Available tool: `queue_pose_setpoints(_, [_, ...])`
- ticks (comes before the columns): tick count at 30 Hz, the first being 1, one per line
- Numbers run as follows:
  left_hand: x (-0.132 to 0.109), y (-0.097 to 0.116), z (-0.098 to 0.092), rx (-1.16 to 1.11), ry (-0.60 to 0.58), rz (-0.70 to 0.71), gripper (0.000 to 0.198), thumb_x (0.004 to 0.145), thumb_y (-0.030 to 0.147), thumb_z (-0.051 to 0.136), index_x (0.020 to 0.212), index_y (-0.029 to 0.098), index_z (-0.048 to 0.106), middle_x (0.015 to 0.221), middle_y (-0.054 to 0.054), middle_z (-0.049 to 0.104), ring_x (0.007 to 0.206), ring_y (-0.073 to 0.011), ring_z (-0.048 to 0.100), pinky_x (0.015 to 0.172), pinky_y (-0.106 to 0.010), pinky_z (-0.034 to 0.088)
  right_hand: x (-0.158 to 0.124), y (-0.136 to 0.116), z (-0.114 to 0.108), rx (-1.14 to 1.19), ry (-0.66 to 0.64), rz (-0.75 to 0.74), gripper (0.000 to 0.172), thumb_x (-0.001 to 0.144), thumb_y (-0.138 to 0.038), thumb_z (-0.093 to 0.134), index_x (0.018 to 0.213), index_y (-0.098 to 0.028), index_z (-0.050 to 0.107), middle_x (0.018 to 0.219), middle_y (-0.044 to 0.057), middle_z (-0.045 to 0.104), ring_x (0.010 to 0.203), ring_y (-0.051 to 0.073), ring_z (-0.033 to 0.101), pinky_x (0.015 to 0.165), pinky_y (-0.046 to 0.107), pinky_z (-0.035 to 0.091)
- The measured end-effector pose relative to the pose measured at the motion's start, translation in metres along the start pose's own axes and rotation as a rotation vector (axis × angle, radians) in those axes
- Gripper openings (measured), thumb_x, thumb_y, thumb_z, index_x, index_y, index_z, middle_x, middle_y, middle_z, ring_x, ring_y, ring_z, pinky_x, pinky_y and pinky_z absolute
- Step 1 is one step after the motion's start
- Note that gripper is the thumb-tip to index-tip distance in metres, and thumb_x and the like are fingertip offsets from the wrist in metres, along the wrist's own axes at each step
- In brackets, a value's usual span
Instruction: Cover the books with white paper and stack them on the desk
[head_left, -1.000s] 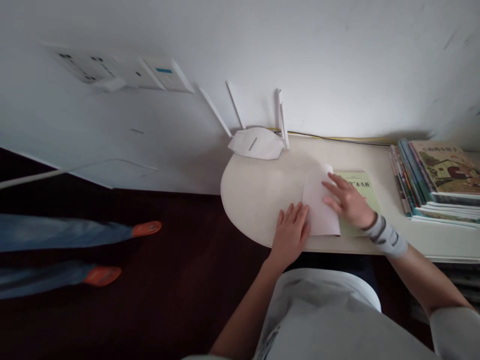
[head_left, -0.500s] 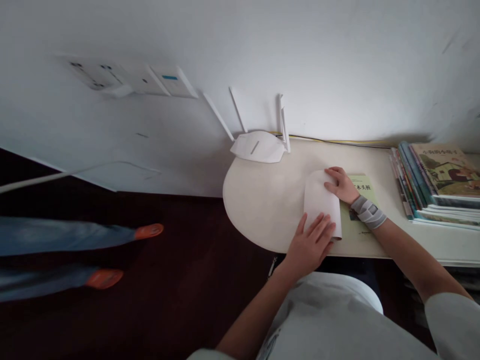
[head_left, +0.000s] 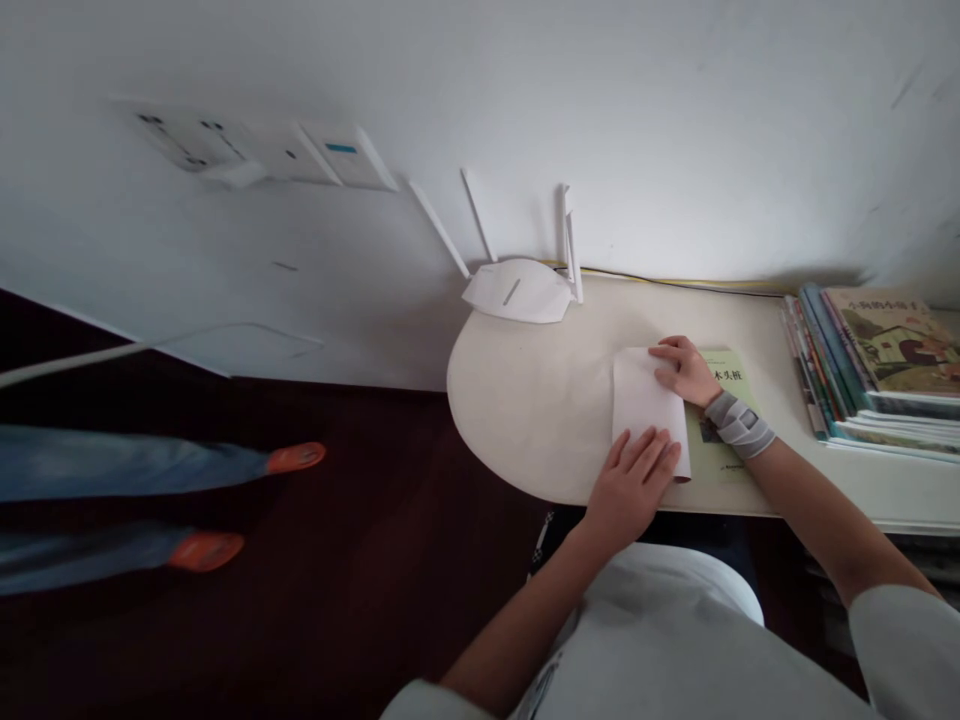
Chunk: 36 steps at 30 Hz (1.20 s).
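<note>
A white sheet (head_left: 639, 388), perhaps a turned cover or page, lies over the left part of a green book (head_left: 731, 372) on the white tabletop (head_left: 517, 400). My left hand (head_left: 628, 490) rests flat across the sheet's lower part, fingers stretched out and slightly spread. Near the upper right edge of the sheet, my right hand (head_left: 688, 374) lies with bent fingers, its thumb apart from them. A grey band (head_left: 742, 424) wraps my right wrist. The book's left side is hidden under the sheet and hands.
A white router (head_left: 517, 290) with raised antennas stands at the back against the wall, a cable (head_left: 675, 284) running right from it. Stacked books (head_left: 892, 350) occupy the right side. Wall sockets (head_left: 262, 155) are at upper left. Another person's legs (head_left: 135, 465) show at left.
The sheet's curled top edge now lies flatter and slightly lower. My left hand has shifted a little to the right with it; my right hand has barely moved.
</note>
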<state>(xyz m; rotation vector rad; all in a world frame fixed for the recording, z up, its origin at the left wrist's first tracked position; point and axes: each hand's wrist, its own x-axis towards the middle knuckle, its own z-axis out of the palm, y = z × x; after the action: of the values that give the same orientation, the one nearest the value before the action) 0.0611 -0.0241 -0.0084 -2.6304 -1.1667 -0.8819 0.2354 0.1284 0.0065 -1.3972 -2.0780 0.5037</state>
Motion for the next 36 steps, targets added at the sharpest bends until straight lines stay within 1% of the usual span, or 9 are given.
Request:
queue_pose_setpoints(3, [-0.001, -0.001, 0.000, 0.024, 0.023, -0.042, 0.036, 0.088, 0.017, 0.040, 0.123, 0.018, 0.052, 0.128, -0.010, 0.056, 0.124, -0.0227, 0.046, 0.107, -0.046, 0.030, 0.008, -0.004, -0.002, -0.075, -0.074, -0.009, 0.025, 0.068, -0.026, 0.055, 0.087, -0.019, 0.071, 0.106, 0.009, 0.055, 0.101, 0.024, 0.053, 0.097, 0.042, 0.039])
queue_pose_setpoints(6, [-0.004, -0.002, -0.001, 0.042, 0.084, -0.049, 0.038, 0.087, 0.010, 0.037, 0.121, 0.015, 0.053, 0.126, -0.010, 0.057, 0.123, -0.0207, 0.046, 0.108, -0.044, 0.028, 0.016, -0.009, 0.003, -0.084, -0.109, -0.053, 0.024, 0.069, -0.025, 0.055, 0.087, -0.020, 0.071, 0.100, 0.008, 0.057, 0.097, 0.023, 0.055, 0.096, 0.041, 0.041])
queue_pose_setpoints(11, [-0.009, -0.003, -0.003, 0.062, 0.063, -0.077, 0.043, 0.086, 0.007, 0.034, 0.125, 0.016, 0.050, 0.128, -0.010, 0.055, 0.126, -0.0197, 0.043, 0.109, -0.045, 0.027, 0.013, -0.011, 0.015, 0.048, 0.056, -0.052, 0.040, 0.082, -0.038, 0.046, 0.112, -0.017, 0.062, 0.117, 0.013, 0.053, 0.110, 0.023, 0.051, 0.098, 0.041, 0.040])
queue_pose_setpoints(15, [-0.010, 0.001, 0.001, 0.078, -0.010, -0.074, 0.047, 0.086, 0.008, 0.032, 0.131, 0.017, 0.044, 0.131, -0.010, 0.052, 0.127, -0.0190, 0.042, 0.109, -0.045, 0.027, 0.005, -0.004, 0.011, 0.041, -0.034, -0.105, 0.058, 0.083, -0.050, 0.045, 0.129, -0.015, 0.049, 0.141, 0.015, 0.034, 0.132, 0.025, 0.030, 0.106, 0.044, 0.030])
queue_pose_setpoints(19, [-0.011, 0.005, 0.006, 0.102, -0.039, -0.099, 0.048, 0.086, 0.006, 0.030, 0.132, 0.014, 0.043, 0.131, -0.011, 0.051, 0.125, -0.0192, 0.045, 0.110, -0.045, 0.027, -0.003, 0.000, 0.007, -0.064, -0.103, -0.156, 0.067, 0.079, -0.051, 0.050, 0.132, -0.011, 0.045, 0.148, 0.016, 0.022, 0.138, 0.029, 0.011, 0.109, 0.051, 0.021])
queue_pose_setpoints(23, [-0.014, 0.003, 0.001, 0.122, -0.063, -0.129, 0.048, 0.085, 0.004, 0.029, 0.128, 0.013, 0.047, 0.129, -0.011, 0.053, 0.123, -0.0207, 0.047, 0.110, -0.049, 0.025, -0.006, -0.001, 0.012, -0.122, -0.068, -0.161, 0.063, 0.078, -0.045, 0.053, 0.130, -0.011, 0.047, 0.147, 0.015, 0.024, 0.138, 0.031, 0.013, 0.108, 0.053, 0.023])
queue_pose_setpoints(28, [-0.006, 0.008, -0.007, 0.177, -0.068, -0.172, 0.045, 0.086, 0.007, 0.032, 0.128, 0.010, 0.047, 0.133, -0.014, 0.048, 0.128, -0.0254, 0.038, 0.109, -0.052, 0.024, -0.007, -0.007, 0.016, -0.155, -0.035, -0.159, 0.059, 0.082, -0.044, 0.047, 0.128, -0.007, 0.049, 0.145, 0.018, 0.029, 0.137, 0.029, 0.016, 0.108, 0.050, 0.025])
queue_pose_setpoints(32, [0.005, 0.020, -0.001, 0.172, -0.080, -0.093, 0.042, 0.089, 0.012, 0.032, 0.129, 0.012, 0.046, 0.135, -0.013, 0.046, 0.128, -0.0225, 0.039, 0.110, -0.050, 0.024, -0.006, -0.009, 0.015, -0.194, -0.093, -0.140, 0.056, 0.080, -0.040, 0.051, 0.128, -0.010, 0.050, 0.146, 0.015, 0.028, 0.137, 0.030, 0.016, 0.108, 0.051, 0.024])
queue_pose_setpoints(36, [0.006, 0.024, 0.006, 0.208, -0.079, -0.134, 0.041, 0.089, 0.010, 0.032, 0.126, 0.009, 0.048, 0.135, -0.016, 0.046, 0.127, -0.0240, 0.041, 0.108, -0.050, 0.027, -0.005, -0.005, 0.010, -0.130, -0.103, -0.166, 0.057, 0.082, -0.043, 0.049, 0.130, -0.011, 0.048, 0.147, 0.015, 0.025, 0.138, 0.028, 0.013, 0.108, 0.049, 0.024])
